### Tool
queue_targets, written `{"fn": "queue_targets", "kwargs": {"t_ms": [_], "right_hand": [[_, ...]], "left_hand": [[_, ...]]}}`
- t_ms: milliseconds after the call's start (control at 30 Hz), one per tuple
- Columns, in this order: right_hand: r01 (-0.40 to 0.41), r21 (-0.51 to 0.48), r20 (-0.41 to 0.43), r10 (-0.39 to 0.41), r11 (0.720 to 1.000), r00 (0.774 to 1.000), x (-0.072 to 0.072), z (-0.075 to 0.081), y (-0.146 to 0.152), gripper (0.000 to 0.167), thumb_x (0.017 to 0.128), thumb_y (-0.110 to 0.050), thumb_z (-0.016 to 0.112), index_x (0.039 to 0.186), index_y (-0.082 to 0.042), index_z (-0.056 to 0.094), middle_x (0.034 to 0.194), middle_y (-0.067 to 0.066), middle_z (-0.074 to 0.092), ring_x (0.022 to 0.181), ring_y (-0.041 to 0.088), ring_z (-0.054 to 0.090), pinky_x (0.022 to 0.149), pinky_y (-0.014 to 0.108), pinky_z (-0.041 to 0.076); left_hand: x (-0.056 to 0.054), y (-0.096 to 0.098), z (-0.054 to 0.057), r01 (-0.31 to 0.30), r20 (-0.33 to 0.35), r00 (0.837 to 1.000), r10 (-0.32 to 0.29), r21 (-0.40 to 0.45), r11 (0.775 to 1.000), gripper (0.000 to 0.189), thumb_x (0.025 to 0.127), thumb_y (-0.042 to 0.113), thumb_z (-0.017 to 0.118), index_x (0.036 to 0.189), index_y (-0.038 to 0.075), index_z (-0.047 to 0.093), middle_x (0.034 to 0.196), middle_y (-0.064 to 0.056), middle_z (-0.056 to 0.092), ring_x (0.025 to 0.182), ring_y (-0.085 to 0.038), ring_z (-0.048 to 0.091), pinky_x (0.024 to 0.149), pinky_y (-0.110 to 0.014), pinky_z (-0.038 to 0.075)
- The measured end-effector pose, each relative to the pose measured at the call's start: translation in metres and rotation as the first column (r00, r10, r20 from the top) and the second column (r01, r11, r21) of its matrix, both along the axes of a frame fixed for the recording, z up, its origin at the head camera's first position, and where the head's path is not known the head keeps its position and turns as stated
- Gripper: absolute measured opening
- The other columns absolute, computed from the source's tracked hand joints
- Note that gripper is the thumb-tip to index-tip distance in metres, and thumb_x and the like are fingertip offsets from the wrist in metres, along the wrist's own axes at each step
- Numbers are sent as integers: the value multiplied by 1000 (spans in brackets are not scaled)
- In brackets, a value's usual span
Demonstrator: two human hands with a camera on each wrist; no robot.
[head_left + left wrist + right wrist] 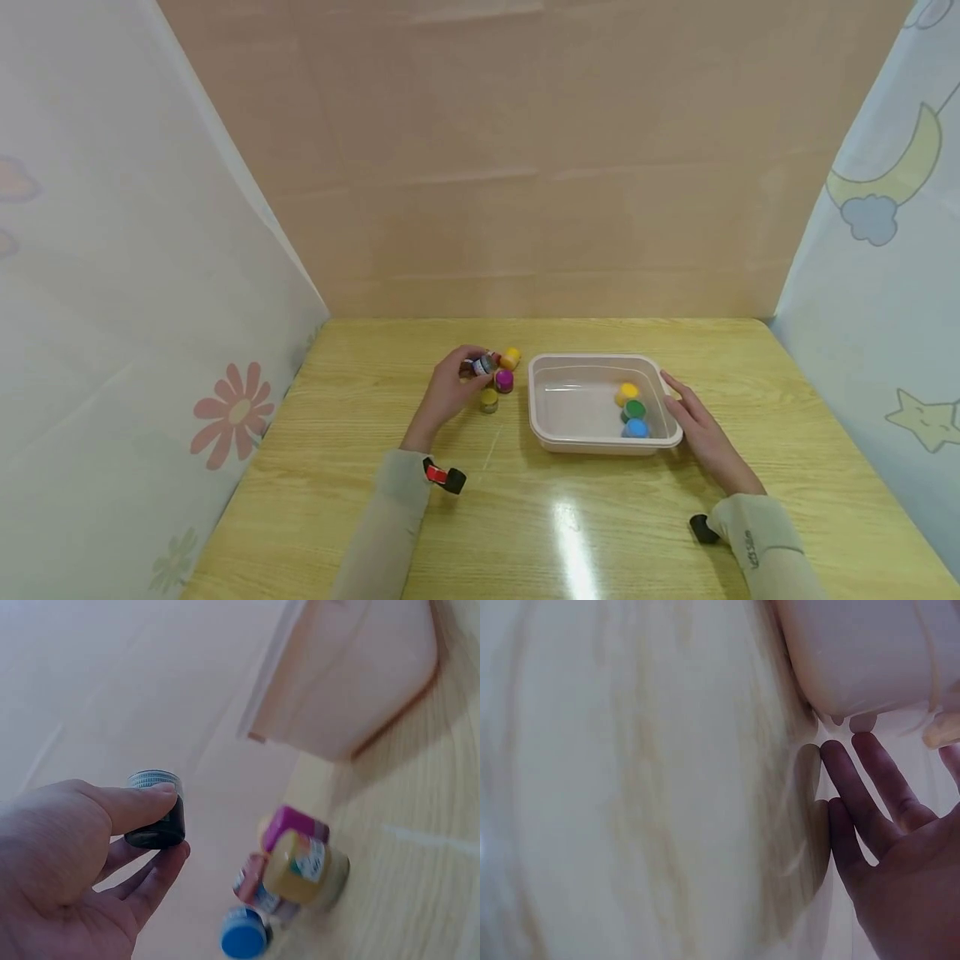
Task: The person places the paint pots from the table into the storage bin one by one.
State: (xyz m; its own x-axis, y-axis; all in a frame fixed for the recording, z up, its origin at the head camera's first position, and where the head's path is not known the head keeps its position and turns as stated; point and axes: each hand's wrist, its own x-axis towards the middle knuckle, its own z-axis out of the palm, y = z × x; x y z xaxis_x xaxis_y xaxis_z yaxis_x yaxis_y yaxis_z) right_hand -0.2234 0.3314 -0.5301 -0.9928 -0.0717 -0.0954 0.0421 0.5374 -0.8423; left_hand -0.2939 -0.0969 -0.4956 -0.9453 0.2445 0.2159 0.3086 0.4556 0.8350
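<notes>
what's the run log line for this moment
left hand: holds dark jar | right hand: touches tub | in tub: yellow jar, green jar, blue jar | outside: more jars

I have a dark jar [172,823] tilted, pinched in my left hand [452,385]. Right of it, the pale pink tray [573,412] sits flat, yellow, green and blue jars [633,410] grouped inside at the end my right hand [697,429] touches.
</notes>
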Motion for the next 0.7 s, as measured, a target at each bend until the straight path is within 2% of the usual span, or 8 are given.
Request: {"fn": "queue_targets", "kwargs": {"t_ms": [133, 233, 367, 500, 700], "right_hand": [[5, -3, 3, -5, 1000, 1000, 1, 1, -1, 66, 112, -51, 28, 168, -22, 9, 163, 25, 29, 127, 34, 45, 105, 56, 42], [2, -16, 9, -1, 1000, 1000, 3, 2, -1, 67, 112, -53, 28, 168, -23, 8, 163, 26, 28, 129, 36, 44, 107, 60, 40], [-3, -35, 14, 3, 999, 1000, 4, 2, -1, 67, 111, -53, 29, 168, -24, 8, 161, 27, 30, 128, 33, 44, 108, 64, 37], [0, -37, 11, 0, 999, 1000, 4, 2, -1, 67, 111, -53, 29, 168, -25, 8, 161, 26, 31, 124, 26, 45, 109, 64, 37], [5, -56, 18, -4, 998, 1000, 3, 1, -2, 68, 111, -54, 29, 168, -25, 8, 166, 26, 23, 132, 38, 40, 111, 69, 33]], "left_hand": [[1, 11, 7, 8, -44, 999, -8, 5, 1000, 47, 96, 11, 74, 142, 9, 60, 130, -14, 63, 114, -27, 64, 98, -40, 58], [2, 20, 11, 27, -46, 999, -26, 36, 999, 47, 96, 10, 74, 141, 9, 60, 129, -15, 60, 113, -27, 63, 98, -39, 57], [5, 35, 13, 74, -37, 997, -71, 84, 994, 42, 96, 6, 73, 136, 6, 61, 128, -15, 58, 111, -24, 62, 96, -35, 58], [7, 54, 13, 130, -37, 991, -127, 96, 987, 39, 96, 5, 73, 133, 6, 61, 128, -13, 59, 114, -23, 63, 98, -32, 58], [10, 87, 15, 186, -31, 982, -186, 17, 982, 38, 96, 11, 75, 132, 12, 64, 127, -4, 66, 117, -17, 64, 103, -29, 54]]}}
